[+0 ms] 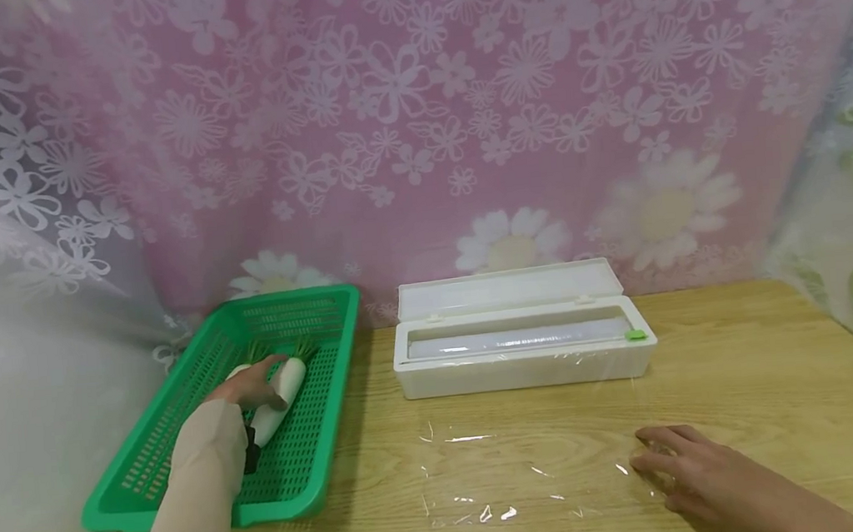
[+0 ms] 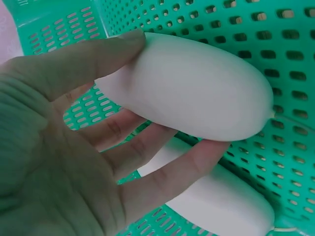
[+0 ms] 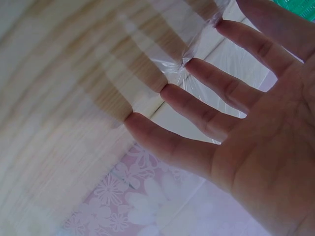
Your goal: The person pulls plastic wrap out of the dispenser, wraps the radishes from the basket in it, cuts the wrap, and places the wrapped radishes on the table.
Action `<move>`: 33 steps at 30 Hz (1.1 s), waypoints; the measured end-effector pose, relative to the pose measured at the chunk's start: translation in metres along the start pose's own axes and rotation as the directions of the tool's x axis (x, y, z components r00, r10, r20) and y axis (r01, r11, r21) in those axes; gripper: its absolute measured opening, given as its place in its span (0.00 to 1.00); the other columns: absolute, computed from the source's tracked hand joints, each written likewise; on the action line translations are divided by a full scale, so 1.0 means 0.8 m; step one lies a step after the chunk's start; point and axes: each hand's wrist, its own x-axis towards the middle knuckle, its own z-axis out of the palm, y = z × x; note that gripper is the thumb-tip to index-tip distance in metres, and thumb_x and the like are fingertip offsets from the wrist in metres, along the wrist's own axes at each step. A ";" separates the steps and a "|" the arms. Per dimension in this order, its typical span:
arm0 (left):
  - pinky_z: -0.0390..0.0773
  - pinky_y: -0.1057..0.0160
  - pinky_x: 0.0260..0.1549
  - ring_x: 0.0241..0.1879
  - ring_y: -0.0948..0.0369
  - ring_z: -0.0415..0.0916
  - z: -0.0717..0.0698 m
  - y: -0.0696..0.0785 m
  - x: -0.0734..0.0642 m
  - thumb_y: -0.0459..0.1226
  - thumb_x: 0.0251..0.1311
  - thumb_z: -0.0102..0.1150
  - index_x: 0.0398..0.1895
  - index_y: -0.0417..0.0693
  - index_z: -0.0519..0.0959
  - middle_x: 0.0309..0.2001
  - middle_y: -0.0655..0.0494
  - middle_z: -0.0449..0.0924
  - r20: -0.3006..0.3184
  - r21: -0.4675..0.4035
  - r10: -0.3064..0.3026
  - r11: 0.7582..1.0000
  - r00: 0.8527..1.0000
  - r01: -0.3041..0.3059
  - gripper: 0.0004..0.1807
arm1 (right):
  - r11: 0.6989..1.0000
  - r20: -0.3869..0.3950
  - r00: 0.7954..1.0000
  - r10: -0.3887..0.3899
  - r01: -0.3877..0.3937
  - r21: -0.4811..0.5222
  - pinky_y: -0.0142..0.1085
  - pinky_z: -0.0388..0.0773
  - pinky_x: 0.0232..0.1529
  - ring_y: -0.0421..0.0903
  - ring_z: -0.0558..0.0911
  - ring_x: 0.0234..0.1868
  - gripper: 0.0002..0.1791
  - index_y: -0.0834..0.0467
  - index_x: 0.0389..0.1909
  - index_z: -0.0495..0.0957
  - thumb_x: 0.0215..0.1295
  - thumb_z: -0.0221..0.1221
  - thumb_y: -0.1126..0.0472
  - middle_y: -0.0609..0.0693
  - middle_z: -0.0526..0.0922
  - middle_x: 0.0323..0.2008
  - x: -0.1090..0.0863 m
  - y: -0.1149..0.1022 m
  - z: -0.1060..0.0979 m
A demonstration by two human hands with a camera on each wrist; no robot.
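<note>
My left hand (image 1: pixel 246 387) reaches into a green plastic basket (image 1: pixel 340 390) and grips a white radish (image 2: pixel 197 91), thumb on one side and fingertips on the other. A second white radish (image 2: pixel 224 201) lies beside it, partly behind my fingers. Both have short green stems in the head view. On the wooden table, the fingertips of my right hand (image 1: pixel 702 471) touch the side edge of a clear sheet of cling film (image 1: pixel 518 467). Those fingers are spread and only slightly bent. The sheet lies in front of a white cling film dispenser (image 1: pixel 525 373).
The dispenser's lid (image 1: pixel 511 289) stands raised, showing the film roll (image 1: pixel 518 338) inside. A green slide cutter (image 1: pixel 636 335) sits at its right end. Behind the wooden table (image 1: pixel 750 357) hangs a pink flowered curtain (image 1: pixel 386 135).
</note>
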 end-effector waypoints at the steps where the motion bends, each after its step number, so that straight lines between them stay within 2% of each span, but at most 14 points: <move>1: 0.78 0.40 0.43 0.54 0.32 0.72 0.000 0.001 0.000 0.29 0.62 0.65 0.79 0.36 0.49 0.66 0.18 0.57 0.002 0.002 0.001 1.000 1.000 -0.001 0.46 | 1.000 -0.003 1.000 0.000 0.000 0.001 0.41 0.81 0.33 0.56 0.79 0.44 0.19 0.46 0.51 0.80 0.78 0.45 0.41 0.55 0.79 0.49 0.000 -0.001 0.000; 2: 0.78 0.41 0.42 0.53 0.33 0.73 0.000 0.001 0.001 0.28 0.62 0.65 0.79 0.37 0.50 0.66 0.18 0.57 0.001 0.008 0.005 1.000 1.000 -0.005 0.46 | 1.000 0.000 1.000 0.001 -0.001 0.010 0.41 0.81 0.32 0.57 0.79 0.44 0.17 0.46 0.51 0.80 0.77 0.48 0.42 0.55 0.79 0.49 0.000 -0.001 -0.001; 4: 0.79 0.43 0.40 0.50 0.36 0.75 -0.001 0.002 0.001 0.28 0.62 0.65 0.79 0.38 0.52 0.67 0.18 0.56 0.001 0.022 0.015 1.000 1.000 -0.015 0.45 | 1.000 -0.006 1.000 0.001 -0.001 -0.001 0.40 0.81 0.32 0.55 0.79 0.44 0.20 0.45 0.50 0.80 0.78 0.43 0.41 0.54 0.79 0.48 0.000 -0.002 0.000; 7: 0.79 0.46 0.36 0.49 0.38 0.76 -0.002 0.001 -0.001 0.28 0.63 0.64 0.79 0.40 0.52 0.67 0.18 0.55 0.008 0.018 0.031 0.999 0.999 -0.031 0.44 | 1.000 0.001 1.000 -0.001 0.001 0.014 0.40 0.81 0.32 0.56 0.79 0.44 0.21 0.47 0.51 0.80 0.77 0.44 0.41 0.54 0.79 0.49 0.000 -0.002 -0.001; 9: 0.80 0.46 0.34 0.50 0.37 0.75 -0.004 0.001 -0.003 0.28 0.63 0.63 0.80 0.41 0.51 0.68 0.19 0.54 0.012 -0.023 0.040 0.999 0.999 -0.039 0.45 | 1.000 -0.002 1.000 -0.004 0.004 0.008 0.40 0.81 0.32 0.55 0.79 0.45 0.23 0.47 0.52 0.80 0.77 0.40 0.41 0.54 0.78 0.49 0.000 -0.001 0.000; 12: 0.82 0.42 0.35 0.54 0.31 0.72 -0.009 0.003 -0.008 0.27 0.65 0.61 0.81 0.42 0.47 0.69 0.19 0.51 0.022 -0.129 0.055 0.990 0.998 -0.052 0.45 | 1.000 -0.017 1.000 -0.006 0.007 0.012 0.40 0.81 0.33 0.56 0.78 0.46 0.24 0.49 0.51 0.81 0.78 0.40 0.41 0.56 0.78 0.50 -0.001 0.001 0.000; 15: 0.82 0.39 0.34 0.56 0.27 0.70 -0.015 0.009 -0.015 0.26 0.66 0.60 0.81 0.41 0.45 0.67 0.19 0.51 0.023 -0.181 0.095 0.979 0.995 -0.090 0.46 | 1.000 -0.032 0.999 -0.009 0.009 0.005 0.39 0.81 0.33 0.56 0.78 0.46 0.25 0.50 0.51 0.81 0.78 0.39 0.41 0.57 0.78 0.50 -0.001 0.002 0.000; 18: 0.83 0.39 0.33 0.56 0.27 0.70 -0.019 0.016 -0.022 0.27 0.66 0.60 0.81 0.41 0.44 0.65 0.17 0.55 0.019 -0.196 0.131 0.973 0.991 -0.125 0.46 | 1.000 -0.015 1.000 0.015 -0.014 0.022 0.37 0.80 0.33 0.54 0.77 0.47 0.17 0.49 0.51 0.81 0.76 0.53 0.44 0.56 0.78 0.51 -0.004 0.003 -0.001; 19: 0.83 0.39 0.33 0.56 0.27 0.70 -0.020 0.017 -0.024 0.28 0.66 0.59 0.81 0.40 0.43 0.64 0.17 0.56 0.021 -0.195 0.143 0.971 0.989 -0.137 0.46 | 0.999 -0.002 1.000 0.029 -0.029 0.032 0.36 0.80 0.33 0.53 0.77 0.48 0.15 0.49 0.52 0.81 0.72 0.60 0.46 0.56 0.78 0.52 -0.004 0.003 -0.001; 22: 0.83 0.39 0.33 0.56 0.28 0.71 -0.021 0.022 -0.027 0.28 0.67 0.59 0.81 0.41 0.42 0.61 0.17 0.59 0.023 -0.211 0.164 0.965 0.986 -0.155 0.47 | 0.997 0.022 0.998 0.060 -0.061 0.042 0.34 0.80 0.34 0.52 0.76 0.49 0.23 0.49 0.52 0.82 0.55 0.74 0.53 0.55 0.77 0.53 -0.006 0.003 -0.003; 25: 0.83 0.39 0.34 0.55 0.29 0.71 -0.021 0.025 -0.028 0.29 0.67 0.59 0.81 0.41 0.41 0.59 0.17 0.62 0.030 -0.226 0.179 0.960 0.983 -0.168 0.47 | 0.997 0.023 0.998 0.060 -0.061 0.037 0.34 0.80 0.34 0.51 0.76 0.49 0.25 0.49 0.52 0.82 0.51 0.76 0.55 0.55 0.77 0.53 -0.006 0.003 -0.003; 29: 0.83 0.40 0.33 0.54 0.30 0.73 -0.020 0.027 -0.029 0.28 0.67 0.60 0.81 0.41 0.41 0.56 0.21 0.66 0.037 -0.247 0.181 0.955 0.983 -0.166 0.47 | 0.997 0.014 0.999 0.050 -0.051 0.061 0.33 0.80 0.33 0.51 0.76 0.49 0.23 0.49 0.53 0.81 0.55 0.74 0.53 0.55 0.76 0.54 -0.006 0.003 -0.003; 31: 0.83 0.41 0.33 0.53 0.32 0.74 -0.019 0.027 -0.029 0.28 0.67 0.60 0.81 0.41 0.41 0.54 0.24 0.68 0.038 -0.252 0.185 0.953 0.982 -0.170 0.47 | 0.997 0.005 1.000 0.031 -0.031 0.064 0.34 0.80 0.33 0.52 0.76 0.49 0.18 0.50 0.53 0.81 0.65 0.67 0.49 0.56 0.76 0.53 -0.005 0.002 -0.003; 33: 0.83 0.41 0.33 0.52 0.34 0.75 -0.018 0.029 -0.029 0.29 0.67 0.60 0.81 0.41 0.42 0.52 0.26 0.70 0.038 -0.267 0.192 0.948 0.981 -0.175 0.47 | 0.999 -0.018 1.000 0.010 -0.009 0.053 0.34 0.79 0.33 0.53 0.77 0.48 0.16 0.50 0.52 0.81 0.74 0.56 0.45 0.56 0.77 0.52 -0.004 0.001 -0.002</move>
